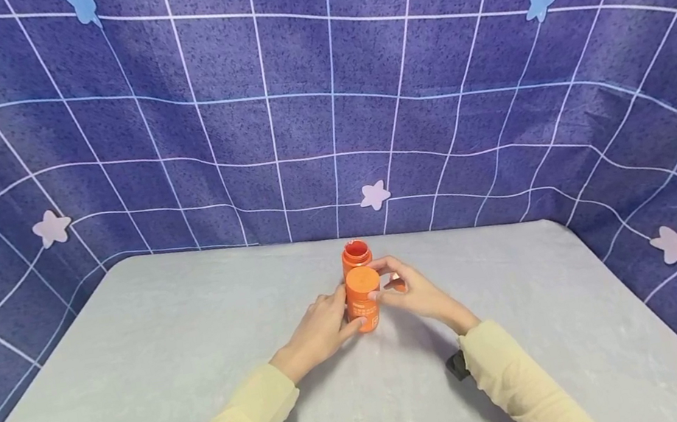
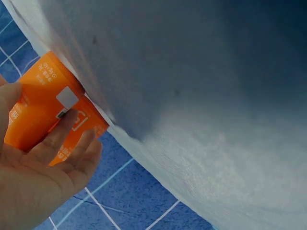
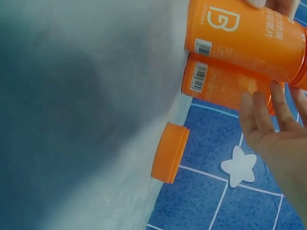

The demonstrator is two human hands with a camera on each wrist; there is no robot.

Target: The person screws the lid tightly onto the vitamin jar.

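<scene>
Two orange bottles stand close together on the table. The near bottle [image 1: 363,311] has its orange cap [image 1: 363,280] on; the far bottle [image 1: 352,262] is uncapped, its red mouth showing. My left hand [image 1: 320,326] grips the near bottle's body, with the thumb in front and fingers on the left side. Thumb and index finger of my right hand [image 1: 416,293] hold the near bottle's cap from the right. Below the right hand lies a loose orange cap [image 3: 170,152] on the table, partly hidden in the head view. White print and a barcode [image 3: 203,47] mark the near bottle.
A pale grey cloth covers the table [image 1: 195,317]. Behind it hangs a dark blue curtain [image 1: 231,132] with a white grid and stars. A small black device [image 1: 457,366] sits at the right wrist.
</scene>
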